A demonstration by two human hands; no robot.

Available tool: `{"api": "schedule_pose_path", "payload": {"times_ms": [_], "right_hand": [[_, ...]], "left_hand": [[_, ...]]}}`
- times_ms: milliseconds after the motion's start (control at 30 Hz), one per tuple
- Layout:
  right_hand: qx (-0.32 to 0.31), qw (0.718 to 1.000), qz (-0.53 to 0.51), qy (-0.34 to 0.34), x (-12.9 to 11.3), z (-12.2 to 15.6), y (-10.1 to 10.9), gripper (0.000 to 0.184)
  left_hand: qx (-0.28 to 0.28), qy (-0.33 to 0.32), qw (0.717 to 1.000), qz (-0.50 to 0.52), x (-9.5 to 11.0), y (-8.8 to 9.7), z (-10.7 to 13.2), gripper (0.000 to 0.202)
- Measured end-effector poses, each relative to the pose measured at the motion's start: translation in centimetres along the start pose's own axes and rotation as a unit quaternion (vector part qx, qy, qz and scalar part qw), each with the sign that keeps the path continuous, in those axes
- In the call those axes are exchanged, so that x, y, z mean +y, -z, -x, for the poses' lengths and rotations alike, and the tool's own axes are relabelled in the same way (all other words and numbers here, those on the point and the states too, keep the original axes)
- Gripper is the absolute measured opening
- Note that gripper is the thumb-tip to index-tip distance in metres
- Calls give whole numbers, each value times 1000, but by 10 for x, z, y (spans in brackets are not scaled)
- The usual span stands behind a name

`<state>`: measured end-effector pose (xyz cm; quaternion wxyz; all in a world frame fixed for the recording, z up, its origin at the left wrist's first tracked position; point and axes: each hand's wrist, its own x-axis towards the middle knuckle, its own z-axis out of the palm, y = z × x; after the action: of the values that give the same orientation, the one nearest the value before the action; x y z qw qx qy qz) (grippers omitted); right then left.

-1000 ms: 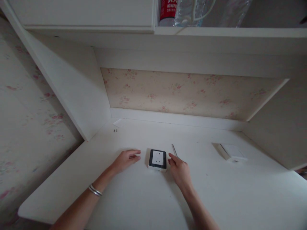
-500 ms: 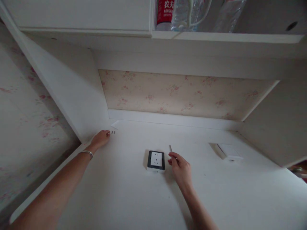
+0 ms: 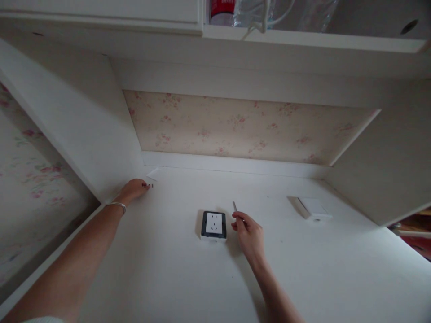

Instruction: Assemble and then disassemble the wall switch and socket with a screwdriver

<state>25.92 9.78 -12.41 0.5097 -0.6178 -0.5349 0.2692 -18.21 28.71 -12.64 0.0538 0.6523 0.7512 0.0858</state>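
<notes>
A wall socket (image 3: 213,224) with a white face and dark frame lies flat on the white desk (image 3: 188,278). Just right of it my right hand (image 3: 249,233) is closed round a thin metal tool (image 3: 235,206) whose tip points away from me. My left hand (image 3: 134,189), with a silver bangle on the wrist, reaches to the far left corner. Its fingers are pinched over small dark screws (image 3: 151,185) lying there beside a small white piece (image 3: 152,173).
A white cover plate or box (image 3: 311,208) lies at the right of the desk. White side panels close in the desk left and right, with floral wallpaper (image 3: 235,128) behind. Bottles (image 3: 235,9) stand on the shelf above.
My left hand left the socket's side and reached to the far left corner, where its fingers now close over the small screws. The right hand has kept hold of the tool.
</notes>
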Motion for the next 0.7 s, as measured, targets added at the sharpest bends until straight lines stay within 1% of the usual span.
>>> {"api": "schedule_pose_path", "payload": {"times_ms": [167,300,467,567,700], "right_hand": [[-2,1000,-1,-8,0,0,0,33],[0,1000,3,-8,0,0,1,31],[-3,1000,16,-10,0,0,1,32],[-8,1000,21,-11,0,0,2,35],[-13,1000,23,-3,0,-1,3,34]], "left_hand": [[-31,4,999,-42,2,4,-2,27],[-36,5,998,-57,7,4,-4,26],[-15,10,998,-59,11,0,3,29],[1,19,998,-53,13,0,12,27],[41,25,998,-30,17,5,29,28]]}}
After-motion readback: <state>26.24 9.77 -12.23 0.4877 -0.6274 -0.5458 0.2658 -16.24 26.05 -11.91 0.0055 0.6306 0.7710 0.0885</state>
